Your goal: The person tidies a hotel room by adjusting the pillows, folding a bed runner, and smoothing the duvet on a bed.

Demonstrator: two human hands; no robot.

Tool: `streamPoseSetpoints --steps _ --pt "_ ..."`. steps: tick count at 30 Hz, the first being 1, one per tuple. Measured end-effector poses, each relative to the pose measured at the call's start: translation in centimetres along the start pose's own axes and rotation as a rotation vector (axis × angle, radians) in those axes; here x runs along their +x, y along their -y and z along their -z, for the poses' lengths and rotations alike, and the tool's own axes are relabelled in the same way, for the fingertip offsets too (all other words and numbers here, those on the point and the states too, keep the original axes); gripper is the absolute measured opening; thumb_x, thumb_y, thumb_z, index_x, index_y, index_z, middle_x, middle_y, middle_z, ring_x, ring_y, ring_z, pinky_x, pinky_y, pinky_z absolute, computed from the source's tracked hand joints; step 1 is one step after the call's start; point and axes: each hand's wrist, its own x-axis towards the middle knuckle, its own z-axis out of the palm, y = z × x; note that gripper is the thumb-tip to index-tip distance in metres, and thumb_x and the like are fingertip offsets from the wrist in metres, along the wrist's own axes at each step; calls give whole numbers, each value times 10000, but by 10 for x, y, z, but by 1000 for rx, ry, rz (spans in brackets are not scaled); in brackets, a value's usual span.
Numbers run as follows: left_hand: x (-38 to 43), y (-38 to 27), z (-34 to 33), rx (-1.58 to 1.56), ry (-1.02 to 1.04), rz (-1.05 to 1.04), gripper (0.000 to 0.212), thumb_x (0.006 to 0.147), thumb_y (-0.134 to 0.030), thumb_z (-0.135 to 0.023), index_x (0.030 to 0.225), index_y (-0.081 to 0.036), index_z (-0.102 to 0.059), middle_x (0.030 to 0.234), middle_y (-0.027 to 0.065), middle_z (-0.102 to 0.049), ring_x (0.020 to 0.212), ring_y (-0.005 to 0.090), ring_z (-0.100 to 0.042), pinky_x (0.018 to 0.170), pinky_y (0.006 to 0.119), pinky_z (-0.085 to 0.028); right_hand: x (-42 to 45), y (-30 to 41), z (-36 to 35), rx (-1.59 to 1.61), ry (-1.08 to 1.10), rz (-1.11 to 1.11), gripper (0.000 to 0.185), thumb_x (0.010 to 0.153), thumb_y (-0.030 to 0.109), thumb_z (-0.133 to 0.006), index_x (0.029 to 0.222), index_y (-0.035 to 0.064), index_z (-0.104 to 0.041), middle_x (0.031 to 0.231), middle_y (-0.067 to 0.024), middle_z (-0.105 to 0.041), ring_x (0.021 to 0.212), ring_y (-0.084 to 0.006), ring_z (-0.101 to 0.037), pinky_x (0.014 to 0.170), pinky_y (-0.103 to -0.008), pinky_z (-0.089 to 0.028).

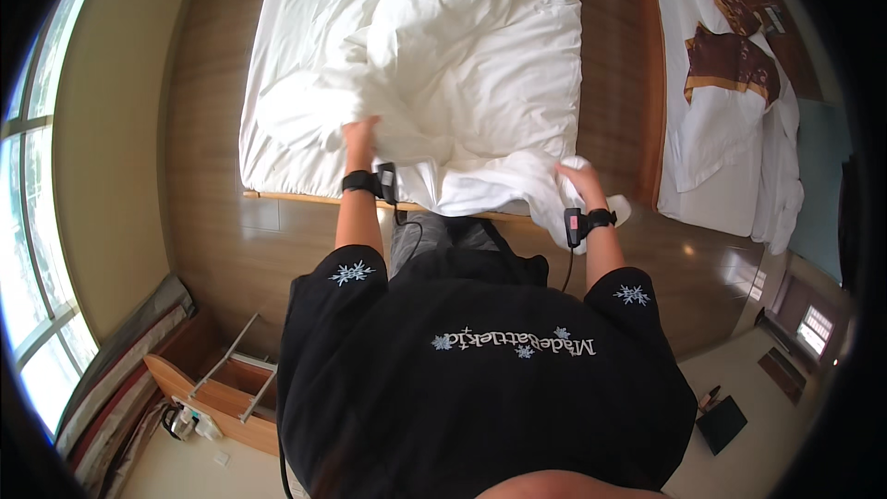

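A rumpled white duvet or cover (pixel 443 62) lies over the bed in front of me, above a white fitted sheet (pixel 277 170) that shows at the left corner. My left hand (pixel 362 130) is at the bunched cloth left of the middle; its fingers are blurred and partly hidden, so its grip is unclear. At the bed's near right corner, my right hand (pixel 583 177) is closed on the white cloth, which hangs over the bed's edge below it. Both wrists wear black straps with small cabled devices.
A second bed (pixel 714 187) with white linen and a brown-and-gold runner (pixel 731 66) stands at the right. A wooden luggage bench (pixel 229 388) with metal rails is at lower left, near a striped curtain (pixel 125 374). Windows line the left wall.
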Motion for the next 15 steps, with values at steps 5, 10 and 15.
streamPoseSetpoints --steps 5,10,15 --pt "-108 -50 -89 1185 668 -227 297 653 -190 -567 801 67 -574 788 238 -581 675 294 -578 618 357 -450 -6 109 -53 -402 -398 334 822 609 251 -667 1246 15 -204 801 -217 -577 758 -327 -571 661 -374 -454" --pt "-123 20 -59 467 1029 212 585 674 -489 -586 875 60 -577 823 155 -582 760 245 -544 708 317 -419 -6 165 -128 -676 180 524 763 597 68 -551 1280 179 -231 859 -183 -573 776 -327 -553 660 -376 -435" --pt "-31 105 17 588 529 740 755 711 -516 -549 1175 50 -361 1138 176 -435 1021 268 -427 845 378 -355 58 89 -173 -950 452 312 460 684 135 -494 1141 124 -445 992 -141 -557 945 -278 -523 787 -361 -420"
